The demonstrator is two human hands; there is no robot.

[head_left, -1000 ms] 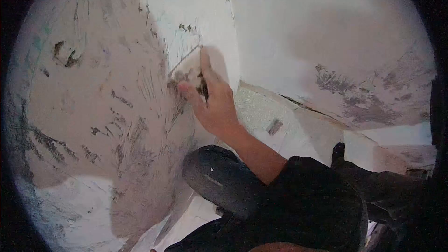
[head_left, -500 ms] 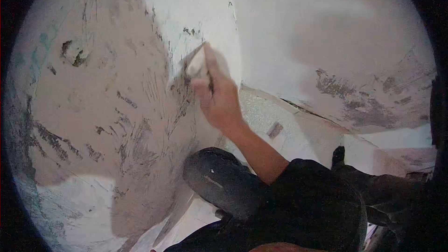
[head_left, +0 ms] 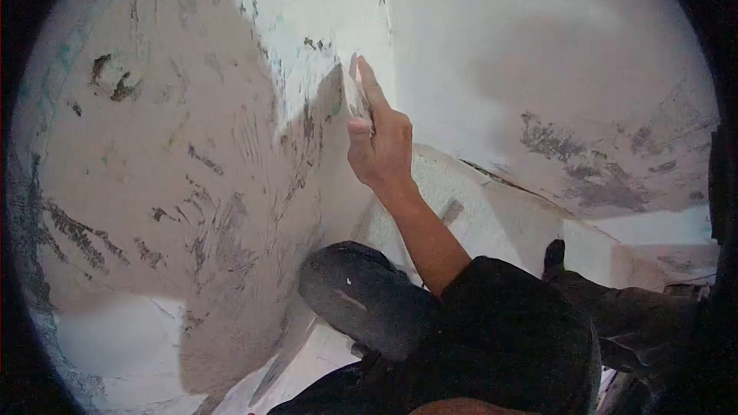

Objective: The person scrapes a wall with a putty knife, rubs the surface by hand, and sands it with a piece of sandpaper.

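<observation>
Right hand [head_left: 382, 146] was raised in front of the rough, patched wall [head_left: 154, 169], near the corner where it met the smoother wall [head_left: 446, 46]. Its fingers were closed around a thin, flat, pale tool [head_left: 357, 98], seen nearly edge-on; the index finger [head_left: 372, 86] lay stretched along one side and the thumb [head_left: 359, 131] sat lower on the other, presumably to steady the blade and control its angle. The tool stood close to the wall (contact could not be confirmed from this view). Left hand was out of view, so its fingers' state could not be told. A bent knee [head_left: 369, 292] in dark trousers stood below the wrist, suggesting a crouch chosen to bring the low work within reach. A small grey block [head_left: 452, 210] lay just beside the forearm [head_left: 423, 230], on the pale floor [head_left: 492, 219].
</observation>
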